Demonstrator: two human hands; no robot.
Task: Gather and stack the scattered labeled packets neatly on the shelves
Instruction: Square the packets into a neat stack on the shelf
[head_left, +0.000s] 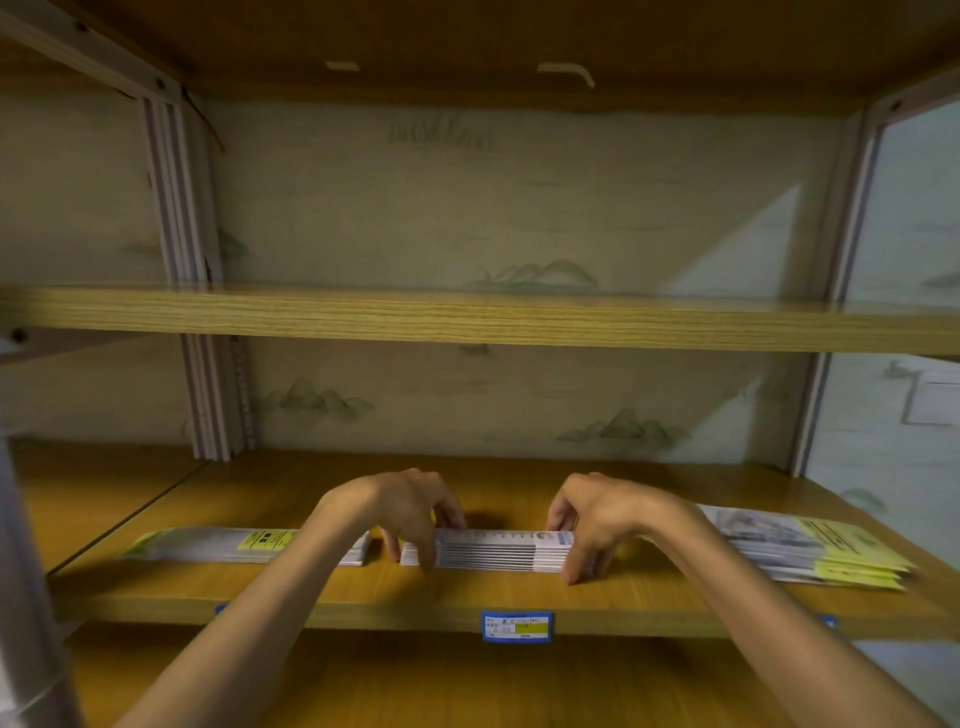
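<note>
Wooden shelf (519, 603), honey-brown grain, seen from the head camera: it carries three stacks of packets along its front half.

Middle stack (493, 551) lies flat near the front edge, roughly midway along the shelf, white with dark stripes down its near side. Left hand (410, 512) has its fingers curled over the stack's left end, fingertips down at the near side; grip closed on that end. Right hand (597, 519) mirrors it at the right end, fingers curled down over the near corner, thumb behind; grip likewise closed on the stack.

Left stack (208, 543) lies flat toward the shelf's left edge, yellow label on top, its right end partly hidden by the left forearm (just beside the middle stack, small gap visible). Right stack (810, 545) lies toward the right edge, yellow-labelled packets fanned slightly, edges not flush.

Blue-framed tag (517, 626) is fixed to the shelf's front edge below the middle stack; its print is too small to read.

Upper shelf (467, 319) spans the frame above.
</note>
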